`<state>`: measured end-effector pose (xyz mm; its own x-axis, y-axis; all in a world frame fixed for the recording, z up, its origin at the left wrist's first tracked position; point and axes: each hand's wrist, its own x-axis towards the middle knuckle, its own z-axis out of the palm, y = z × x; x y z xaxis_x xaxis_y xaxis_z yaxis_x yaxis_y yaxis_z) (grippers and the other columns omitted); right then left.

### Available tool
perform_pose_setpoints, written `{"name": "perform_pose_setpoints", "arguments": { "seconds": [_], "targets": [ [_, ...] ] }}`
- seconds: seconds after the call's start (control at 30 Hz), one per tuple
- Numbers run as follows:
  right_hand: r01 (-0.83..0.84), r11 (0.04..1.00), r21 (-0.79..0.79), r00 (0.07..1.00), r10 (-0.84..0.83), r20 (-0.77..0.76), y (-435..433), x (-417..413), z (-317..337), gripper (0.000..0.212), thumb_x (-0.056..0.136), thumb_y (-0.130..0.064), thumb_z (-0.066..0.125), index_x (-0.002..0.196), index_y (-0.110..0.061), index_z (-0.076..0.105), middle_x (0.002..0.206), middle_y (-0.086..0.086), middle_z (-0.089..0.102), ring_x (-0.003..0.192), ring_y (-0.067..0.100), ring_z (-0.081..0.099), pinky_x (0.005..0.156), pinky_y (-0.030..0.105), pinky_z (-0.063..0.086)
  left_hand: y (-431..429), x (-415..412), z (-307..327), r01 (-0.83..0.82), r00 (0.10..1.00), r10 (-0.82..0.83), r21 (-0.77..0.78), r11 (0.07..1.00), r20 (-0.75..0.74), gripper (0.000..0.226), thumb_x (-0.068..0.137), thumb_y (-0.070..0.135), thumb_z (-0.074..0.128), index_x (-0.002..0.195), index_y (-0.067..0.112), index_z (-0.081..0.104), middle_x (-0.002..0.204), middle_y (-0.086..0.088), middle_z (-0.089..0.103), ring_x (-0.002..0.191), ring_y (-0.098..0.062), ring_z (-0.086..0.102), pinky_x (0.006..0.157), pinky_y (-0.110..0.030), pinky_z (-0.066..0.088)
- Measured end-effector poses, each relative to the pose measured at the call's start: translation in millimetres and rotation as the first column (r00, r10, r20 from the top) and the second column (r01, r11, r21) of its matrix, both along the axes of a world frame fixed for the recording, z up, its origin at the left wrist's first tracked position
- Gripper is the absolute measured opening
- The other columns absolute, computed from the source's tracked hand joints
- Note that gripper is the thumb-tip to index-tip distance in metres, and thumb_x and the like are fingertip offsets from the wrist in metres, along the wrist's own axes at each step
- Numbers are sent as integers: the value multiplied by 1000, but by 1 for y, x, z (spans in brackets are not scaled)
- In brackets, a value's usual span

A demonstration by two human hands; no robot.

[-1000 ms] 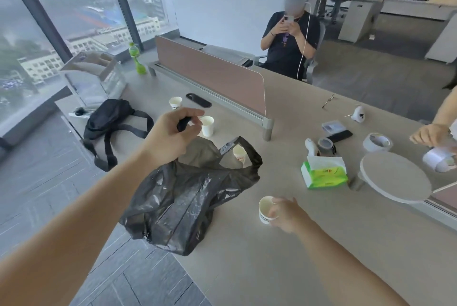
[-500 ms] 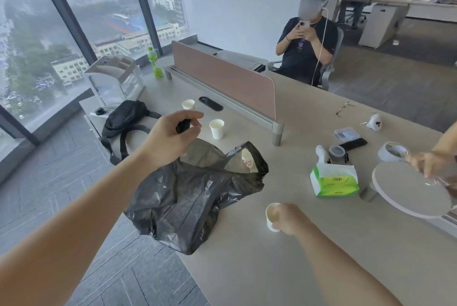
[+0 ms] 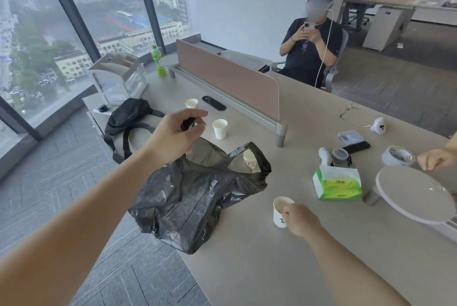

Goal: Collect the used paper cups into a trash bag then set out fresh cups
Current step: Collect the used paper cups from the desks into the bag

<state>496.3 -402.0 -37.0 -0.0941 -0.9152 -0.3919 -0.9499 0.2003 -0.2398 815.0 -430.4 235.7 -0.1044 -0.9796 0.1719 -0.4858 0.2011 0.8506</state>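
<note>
A black trash bag [image 3: 193,196] hangs over the table's near-left edge with its mouth held up. My left hand [image 3: 173,137] pinches one bag handle above the opening. My right hand [image 3: 300,219] grips a white paper cup [image 3: 280,210] standing on the table, to the right of the bag. Beyond the bag's far handle a printed paper cup [image 3: 249,161] shows; I cannot tell whether it is inside the bag or behind it. Two more white cups [image 3: 219,128] [image 3: 191,103] stand farther back on the table.
A black sling bag [image 3: 128,115] lies at the left end of the grey table [image 3: 284,268]. A pink divider [image 3: 227,80] crosses the middle. A green tissue pack [image 3: 337,184], tape rolls [image 3: 397,156], a phone and a round board [image 3: 415,193] sit right, near another person's hand [image 3: 437,158]. A seated person [image 3: 311,50] faces me.
The view has shifted so the whole scene sits a little further right. My right hand still grips the cup at the same spot; my left hand keeps holding the bag handle up.
</note>
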Motion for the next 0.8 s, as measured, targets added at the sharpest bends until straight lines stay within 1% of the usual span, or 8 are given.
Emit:
{"name": "perform_pose_setpoints", "arguments": {
  "seconds": [0.13,0.2,0.27,0.33,0.43,0.57,0.7,0.8],
  "targets": [
    [185,954,-235,964,-130,232,-23,7,37,34,97,-22,45,64,-17,41,82,13,63,84,35,60,63,32,35,-2,4,4,0,1000,0,3,1000,-5,26,96,12,56,120,19,64,98,3,63,44,-11,49,49,-19,46],
    [395,820,-414,867,-184,464,-35,18,81,29,98,-22,45,70,-15,47,76,11,62,77,34,58,62,32,33,-2,7,7,-6,1000,6,-6,1000,-8,26,96,12,56,121,18,63,95,6,63,43,-10,49,48,-19,44],
    [545,653,-526,742,-82,666,-39,37,132,25,98,-28,44,79,-16,52,72,4,60,72,30,56,63,32,37,-3,9,10,-20,999,20,-10,1000,-41,26,96,11,56,121,17,63,91,7,62,44,-9,47,46,-19,42],
    [573,577,-583,646,121,754,-38,63,175,27,95,-37,43,80,-18,54,74,4,62,73,29,61,66,35,47,-2,14,13,-35,996,34,-6,999,-79,26,96,10,57,121,15,63,87,8,61,47,-9,46,45,-20,41],
    [479,573,-665,601,337,724,-33,106,221,21,96,-32,46,82,-19,55,75,-4,63,75,19,64,69,28,49,0,25,17,-47,995,46,-9,999,-93,27,97,13,57,123,15,63,85,8,60,50,-13,47,48,-23,42],
    [312,488,-815,657,509,556,-24,155,247,14,98,-15,52,88,-11,61,75,-10,62,71,3,60,64,14,44,5,43,26,-77,993,73,-38,996,-97,25,99,21,54,123,18,63,65,3,59,43,-13,48,47,-19,41],
    [94,482,-871,701,589,401,-19,193,248,17,97,-21,58,89,-9,67,79,-7,69,71,5,65,63,16,50,8,68,34,-60,985,53,-33,998,-164,30,102,24,48,126,14,62,97,-11,68,39,-10,47,45,-17,41],
    [1,586,-810,719,563,408,-13,222,246,21,96,-28,58,88,-12,69,75,-9,68,67,7,64,61,23,51,12,91,40,-22,975,17,-22,1000,-223,27,103,27,45,119,16,64,100,-5,67,39,-10,46,44,-18,41]
  ]
}}
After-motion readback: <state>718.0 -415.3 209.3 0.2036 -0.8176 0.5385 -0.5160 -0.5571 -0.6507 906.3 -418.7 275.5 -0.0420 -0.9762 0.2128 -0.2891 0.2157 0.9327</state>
